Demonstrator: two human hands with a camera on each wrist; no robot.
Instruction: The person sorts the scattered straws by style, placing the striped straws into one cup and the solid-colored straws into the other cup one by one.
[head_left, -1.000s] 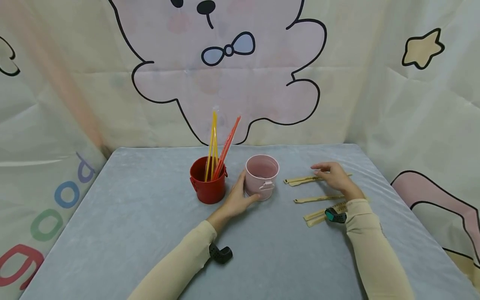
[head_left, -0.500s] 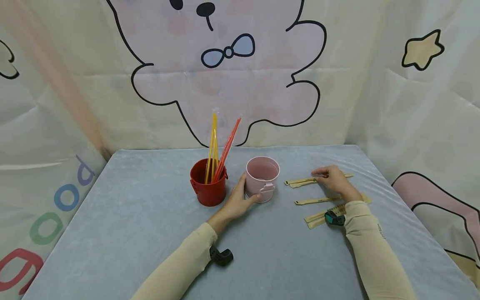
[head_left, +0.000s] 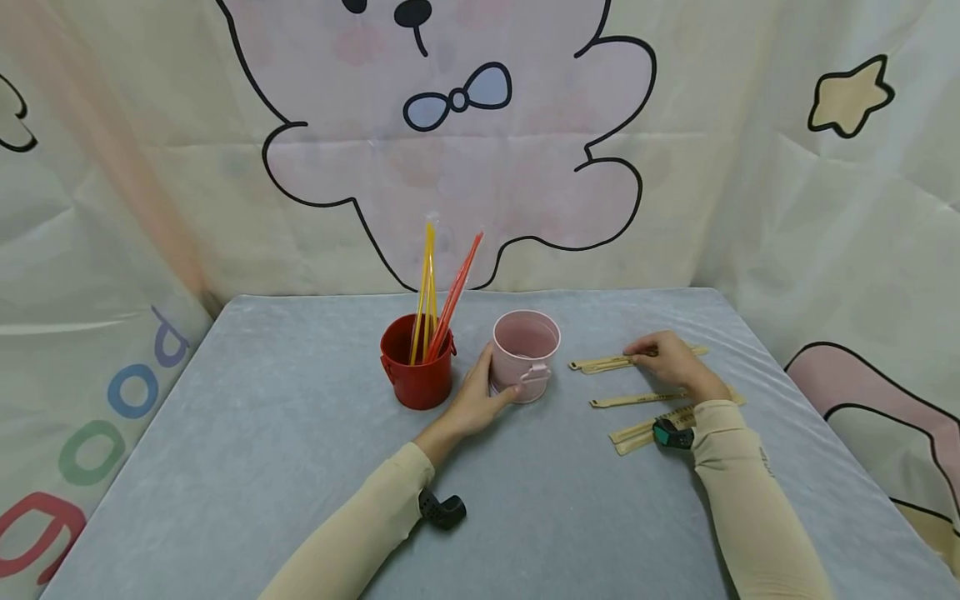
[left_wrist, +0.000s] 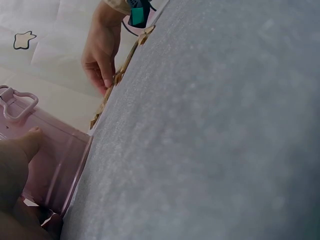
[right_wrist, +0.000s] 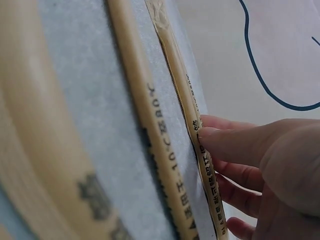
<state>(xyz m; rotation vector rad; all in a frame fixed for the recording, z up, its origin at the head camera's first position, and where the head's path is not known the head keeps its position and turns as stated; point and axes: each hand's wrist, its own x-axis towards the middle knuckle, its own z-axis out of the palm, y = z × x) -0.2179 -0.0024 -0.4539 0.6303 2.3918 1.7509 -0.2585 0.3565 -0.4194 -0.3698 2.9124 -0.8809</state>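
Note:
My left hand grips the small pink bucket low on its side, thumb in front and fingers round the left. The bucket stands upright on the table. At the right, my right hand is over the far pair of paper-wrapped straws. In the right wrist view its thumb and index finger pinch a printed wrapped straw along its middle; the other fingers lie behind it. Another wrapped straw lies nearer, and several more wrapped straws lie below, partly hidden by the right wrist.
A red bucket stands left of the pink one, with yellow straws and red straws leaning up out of it. A grey-blue cloth covers the table. Printed curtains hang behind and at both sides.
My right hand has lowered slightly and its fingers have closed on a straw of the far pair. The left hand stays on the pink bucket.

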